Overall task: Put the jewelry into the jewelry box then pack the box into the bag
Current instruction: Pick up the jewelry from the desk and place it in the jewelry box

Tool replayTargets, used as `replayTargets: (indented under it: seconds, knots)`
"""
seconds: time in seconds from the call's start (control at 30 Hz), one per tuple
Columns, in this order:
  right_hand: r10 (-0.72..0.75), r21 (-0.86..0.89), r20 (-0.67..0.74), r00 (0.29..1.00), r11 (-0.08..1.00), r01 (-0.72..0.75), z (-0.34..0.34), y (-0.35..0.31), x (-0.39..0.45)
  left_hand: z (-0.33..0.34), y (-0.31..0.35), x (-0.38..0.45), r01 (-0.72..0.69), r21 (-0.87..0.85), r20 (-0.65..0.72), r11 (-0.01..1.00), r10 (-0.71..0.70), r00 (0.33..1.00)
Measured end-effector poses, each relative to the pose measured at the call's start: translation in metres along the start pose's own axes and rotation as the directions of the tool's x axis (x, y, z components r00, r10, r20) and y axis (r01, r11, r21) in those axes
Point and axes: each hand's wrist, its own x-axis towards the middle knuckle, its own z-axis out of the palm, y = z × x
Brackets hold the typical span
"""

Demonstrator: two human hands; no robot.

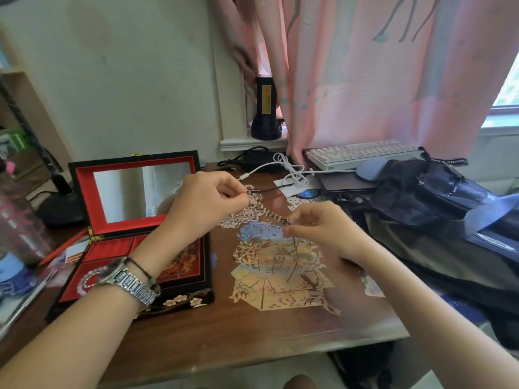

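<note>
Presently a beaded bracelet (269, 216) is pinched taut between the left hand (207, 204) and right hand (317, 223), above the tabletop (252, 327). It is best gathered loosely, then lowered into the open jewelry box (134, 248) at left; the bag (438, 209) waits at right.

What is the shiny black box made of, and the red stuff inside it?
The jewelry box looks like glossy black lacquered wood; its painted flowers gleam. The red lining seems soft matte fabric, perhaps velvet, with no shine. The lid holds a glass mirror reflecting the room.
</note>
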Motion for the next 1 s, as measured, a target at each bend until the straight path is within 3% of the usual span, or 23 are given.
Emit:
replayTargets:
  seconds: [0.33,0.63,1.0]
  knots:
    - [-0.167,-0.046,-0.013,0.986,0.985,0.166,-0.013,-0.058,0.011,-0.041,-0.004,-0.02,0.046,0.029,-0.017,0.999,-0.045,0.999]
    - [-0.306,-0.06,0.038,0.951,0.949,0.308,0.017,-0.121,0.031,-0.099,-0.011,-0.048,0.066,0.121,-0.09,0.99,-0.056,0.994]
    - [-0.3,-0.033,0.055,0.952,0.953,0.302,0.085,-0.142,0.051,-0.137,-0.04,-0.07,0.155,0.204,-0.147,0.967,-0.126,0.981]
